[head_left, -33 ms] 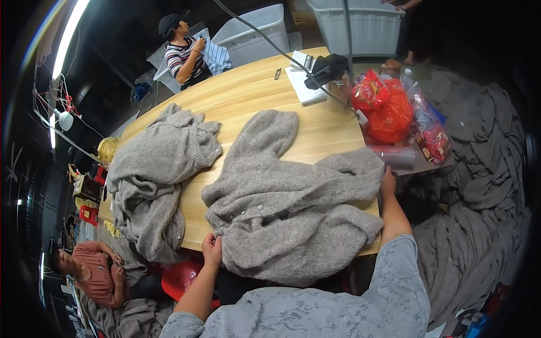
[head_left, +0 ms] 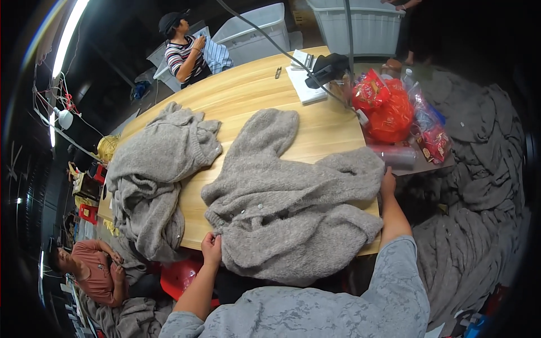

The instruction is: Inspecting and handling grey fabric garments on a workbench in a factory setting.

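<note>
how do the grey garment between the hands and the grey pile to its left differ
The garment lies loosely spread, while the pile is bunched up. The garment has the left hand and right hand at its edges; neither hand touches the pile. Both are fuzzy grey-brown knit and rest on the table.

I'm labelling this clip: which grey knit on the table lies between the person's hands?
The spread-out garment, with left hand and right hand at its edges; the bunched heap lies farther left.

A red plastic bag (head_left: 393, 121) sits right of white papers (head_left: 307, 93).
</note>
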`<state>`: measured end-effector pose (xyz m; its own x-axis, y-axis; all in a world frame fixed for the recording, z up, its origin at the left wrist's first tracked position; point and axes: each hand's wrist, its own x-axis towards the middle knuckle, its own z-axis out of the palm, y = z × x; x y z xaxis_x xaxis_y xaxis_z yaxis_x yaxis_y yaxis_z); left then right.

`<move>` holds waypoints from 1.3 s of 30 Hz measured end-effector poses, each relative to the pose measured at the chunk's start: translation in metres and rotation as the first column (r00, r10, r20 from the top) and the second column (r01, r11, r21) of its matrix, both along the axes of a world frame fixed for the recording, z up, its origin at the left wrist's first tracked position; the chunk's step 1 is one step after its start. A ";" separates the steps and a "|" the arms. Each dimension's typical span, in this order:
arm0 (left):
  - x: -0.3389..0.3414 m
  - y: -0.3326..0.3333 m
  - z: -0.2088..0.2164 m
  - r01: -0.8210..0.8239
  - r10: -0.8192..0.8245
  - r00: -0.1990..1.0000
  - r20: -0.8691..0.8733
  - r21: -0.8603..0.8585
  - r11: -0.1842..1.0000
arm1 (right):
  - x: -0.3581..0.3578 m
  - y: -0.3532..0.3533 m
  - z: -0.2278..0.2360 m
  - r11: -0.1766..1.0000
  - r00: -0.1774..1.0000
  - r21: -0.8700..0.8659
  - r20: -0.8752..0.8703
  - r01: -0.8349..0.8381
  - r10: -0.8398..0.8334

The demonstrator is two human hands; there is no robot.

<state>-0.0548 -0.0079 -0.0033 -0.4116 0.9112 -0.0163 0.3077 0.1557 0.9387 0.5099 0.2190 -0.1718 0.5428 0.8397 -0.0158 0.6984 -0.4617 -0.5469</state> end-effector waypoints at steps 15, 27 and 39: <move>-0.015 0.000 0.025 -0.016 0.013 0.991 -0.134 -0.021 1.000 | 0.074 -0.004 -0.009 0.846 0.334 0.200 -0.942 0.494 0.028; 0.000 0.044 0.037 -0.019 -0.003 0.970 -0.244 -0.090 0.996 | -0.147 -0.134 0.250 0.795 0.290 0.594 -0.745 -0.123 0.601; -0.018 0.017 0.070 0.114 -0.078 0.711 0.699 -0.005 0.993 | -0.390 -0.194 0.260 0.522 0.332 0.374 -0.464 -0.767 0.821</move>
<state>-0.0730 0.0094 0.0665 -0.1772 0.9361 -0.3039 -0.4145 0.2091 0.8857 0.1198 0.0249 0.0879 -0.4720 0.8802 0.0491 0.2858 0.2055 -0.9360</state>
